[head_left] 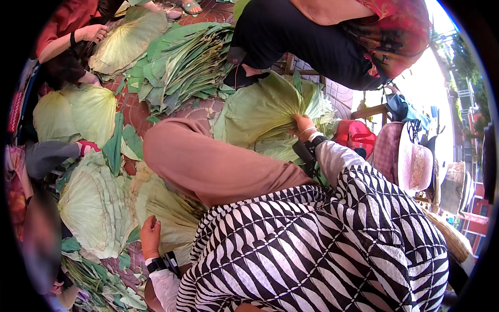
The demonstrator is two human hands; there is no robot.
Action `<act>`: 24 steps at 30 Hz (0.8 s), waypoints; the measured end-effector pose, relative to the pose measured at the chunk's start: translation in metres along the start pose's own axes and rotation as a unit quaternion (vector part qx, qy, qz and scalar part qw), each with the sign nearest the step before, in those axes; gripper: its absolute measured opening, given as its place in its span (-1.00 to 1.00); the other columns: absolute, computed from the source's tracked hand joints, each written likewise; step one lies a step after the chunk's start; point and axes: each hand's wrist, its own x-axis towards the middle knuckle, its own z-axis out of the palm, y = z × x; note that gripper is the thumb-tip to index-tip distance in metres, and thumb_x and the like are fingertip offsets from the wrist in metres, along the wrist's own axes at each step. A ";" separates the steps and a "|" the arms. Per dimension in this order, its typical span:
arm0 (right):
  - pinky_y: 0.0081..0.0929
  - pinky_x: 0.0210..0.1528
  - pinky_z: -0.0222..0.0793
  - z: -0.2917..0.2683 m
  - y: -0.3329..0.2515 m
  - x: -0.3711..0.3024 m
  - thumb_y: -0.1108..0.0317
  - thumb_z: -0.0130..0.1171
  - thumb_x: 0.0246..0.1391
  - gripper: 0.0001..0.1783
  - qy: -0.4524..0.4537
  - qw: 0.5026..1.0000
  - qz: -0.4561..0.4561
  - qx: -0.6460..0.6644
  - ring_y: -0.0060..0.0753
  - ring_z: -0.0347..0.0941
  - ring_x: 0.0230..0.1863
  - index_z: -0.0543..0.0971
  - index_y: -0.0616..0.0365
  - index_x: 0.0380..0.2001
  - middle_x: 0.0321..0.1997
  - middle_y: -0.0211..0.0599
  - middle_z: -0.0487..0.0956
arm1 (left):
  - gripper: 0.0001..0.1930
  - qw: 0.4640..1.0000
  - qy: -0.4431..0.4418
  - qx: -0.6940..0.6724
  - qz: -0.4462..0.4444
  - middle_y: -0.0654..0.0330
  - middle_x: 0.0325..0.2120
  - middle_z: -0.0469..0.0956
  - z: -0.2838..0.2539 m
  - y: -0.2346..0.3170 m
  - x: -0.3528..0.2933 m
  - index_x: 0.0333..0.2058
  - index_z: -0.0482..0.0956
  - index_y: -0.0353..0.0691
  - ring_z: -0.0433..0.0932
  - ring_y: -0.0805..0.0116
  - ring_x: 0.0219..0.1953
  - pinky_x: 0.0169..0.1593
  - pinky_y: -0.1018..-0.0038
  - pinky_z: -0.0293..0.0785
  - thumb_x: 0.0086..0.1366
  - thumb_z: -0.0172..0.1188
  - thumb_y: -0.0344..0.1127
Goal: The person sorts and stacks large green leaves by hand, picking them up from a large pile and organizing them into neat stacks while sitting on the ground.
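Note:
My right hand (303,126), with a bracelet and a dark wrist strap, is closed on the gathered edge of a large pale green lotus leaf (260,106). The leaf fans out to the left over more leaves. My left hand (151,235) is lower left, its fingers loosely bent and apart, with nothing visible in it. Beside it spreads a fan of yellowish-green leaves (174,221), partly hidden by my patterned top. Further left lies a layered pile of pale leaves (93,203). My bent leg in pink trousers (208,161) lies between my hands.
A stack of folded green leaves (182,67) covers the brick paving ahead. Seated co-workers surround me; one person's hand (95,33) is by a wide leaf (130,39). Dark trousers (296,41) are close at the far right. A red bag (355,136) and pink hat (410,158) are to the right.

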 end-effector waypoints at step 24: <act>-0.38 -0.29 0.35 -0.054 -0.041 -0.024 0.09 0.08 -0.16 -0.65 -0.221 0.488 -0.155 -0.830 -0.26 0.47 -0.32 0.54 0.07 -0.33 -0.38 -0.22 0.55 | -0.65 0.997 -0.036 0.052 0.032 0.01 -0.30 0.50 0.003 0.015 -0.005 -0.14 0.41 -0.30 0.51 0.26 -0.35 -0.24 0.45 0.40 0.04 0.13 -0.38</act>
